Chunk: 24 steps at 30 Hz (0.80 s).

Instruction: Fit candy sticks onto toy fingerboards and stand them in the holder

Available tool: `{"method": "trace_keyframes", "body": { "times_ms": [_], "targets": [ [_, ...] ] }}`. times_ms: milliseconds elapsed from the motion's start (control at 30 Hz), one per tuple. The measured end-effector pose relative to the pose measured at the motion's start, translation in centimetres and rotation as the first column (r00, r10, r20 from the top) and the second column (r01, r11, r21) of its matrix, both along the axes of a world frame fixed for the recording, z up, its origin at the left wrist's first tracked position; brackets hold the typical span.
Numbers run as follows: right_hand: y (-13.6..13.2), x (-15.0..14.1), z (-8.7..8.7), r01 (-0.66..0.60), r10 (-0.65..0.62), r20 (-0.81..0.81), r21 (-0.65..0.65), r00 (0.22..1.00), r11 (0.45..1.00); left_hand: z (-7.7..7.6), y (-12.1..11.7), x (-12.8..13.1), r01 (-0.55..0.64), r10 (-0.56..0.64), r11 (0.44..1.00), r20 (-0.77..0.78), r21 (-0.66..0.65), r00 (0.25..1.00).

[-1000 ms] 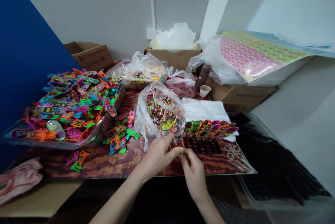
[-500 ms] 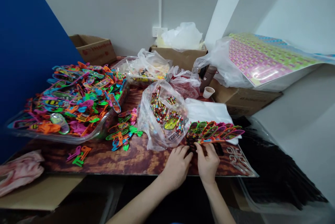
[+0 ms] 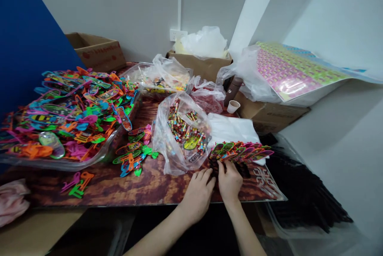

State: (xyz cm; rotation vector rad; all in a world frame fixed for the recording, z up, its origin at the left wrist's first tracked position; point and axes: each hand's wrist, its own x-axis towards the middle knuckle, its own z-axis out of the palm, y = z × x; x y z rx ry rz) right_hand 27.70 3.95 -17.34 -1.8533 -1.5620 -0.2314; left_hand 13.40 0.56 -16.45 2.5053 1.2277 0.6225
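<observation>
My left hand (image 3: pixel 198 194) lies near the table's front edge, its fingers bent together and their tips beside small dark pieces (image 3: pixel 213 165). Close to its right is my right hand (image 3: pixel 229 183), thumb and fingers drawn together at the same pieces. What either hand grips is hidden behind the fingers. Just beyond the right hand, toy finger skateboards (image 3: pixel 242 151) in green, orange and pink stand slanted in a tight row. An open clear plastic bag (image 3: pixel 164 150) of small colourful printed tubes (image 3: pixel 186 126) sits beyond the left hand.
A clear tub (image 3: pixel 103 156) heaped with toy skateboards and plastic parts fills the left. Loose parts (image 3: pixel 134 156) lie beside it. White plastic bags (image 3: pixel 231 126), a paper cup (image 3: pixel 233 106) and a dark bottle (image 3: pixel 232 90) stand behind. Black items (image 3: pixel 302 186) fill a bin at right.
The camera view has shifted slightly, so the table's contents appear farther left. Both hands stay at the small dark pieces, with little visible movement of the fingers.
</observation>
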Motion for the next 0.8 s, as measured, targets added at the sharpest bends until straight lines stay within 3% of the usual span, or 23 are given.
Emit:
{"method": "trace_keyframes", "body": {
  "times_ms": [67, 167, 267, 367, 533, 800],
  "targets": [
    [0.0, 0.1, 0.0, -0.006, 0.006, 0.020, -0.018, 1.000, 1.000, 1.3, 0.3, -0.4, -0.010, 0.013, 0.999, 0.094, -0.042, 0.995],
    [0.0, 0.1, -0.1, -0.038, 0.039, 0.005, -0.028, 0.999, 0.999, 5.1, 1.5, -0.9, -0.106, 0.117, 0.993, 0.257, -0.055, 0.959],
    [-0.1, 0.1, -0.3, -0.034, 0.034, -0.010, -0.035, 0.999, 0.999, 9.5, 3.3, -0.5, -0.169, 0.121, 0.976, 0.298, 0.140, 0.947],
    [-0.2, 0.1, -0.5, -0.023, 0.023, -0.007, -0.048, 1.000, 0.999, 12.1, 5.3, 0.8, -0.141, 0.061, 0.933, 0.240, 0.332, 0.969],
    [-0.2, 0.2, -0.2, -0.048, 0.048, 0.000, -0.061, 0.999, 0.997, 12.2, 7.1, 2.5, -0.057, -0.001, 0.919, 0.146, 0.390, 0.989],
    [-0.1, 0.3, 0.0, -0.053, 0.051, -0.034, -0.069, 0.998, 0.996, 11.9, 7.5, 3.0, -0.084, 0.042, 0.930, 0.122, 0.359, 0.992]
  ]
}}
